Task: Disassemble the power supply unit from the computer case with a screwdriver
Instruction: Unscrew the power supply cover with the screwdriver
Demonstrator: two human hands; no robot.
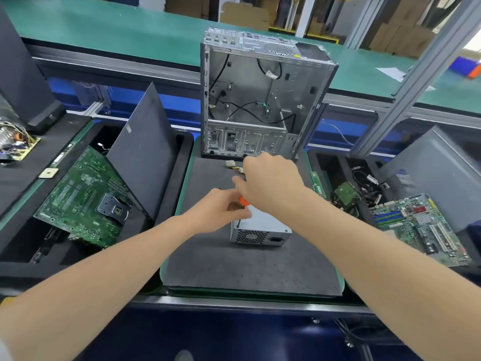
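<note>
A grey metal power supply unit (263, 230) lies on the dark mat (234, 269), its fan grille facing me. My right hand (270, 178) grips a screwdriver with an orange handle (244, 201) above the unit's near left corner. My left hand (221, 207) is at that corner, fingers curled at the screwdriver shaft; its tip is hidden. The open, stripped computer case (260, 95) stands upright behind the mat, loose black cables inside. The unit's white connectors (230, 164) lie on the mat by the case.
A dark side panel (145, 152) leans in the left bin over a green motherboard (83, 196). Another motherboard (421, 227), cables and a grey panel (437, 173) fill the right bin. A green conveyor (130, 35) runs behind. An aluminium frame post (406, 95) rises at right.
</note>
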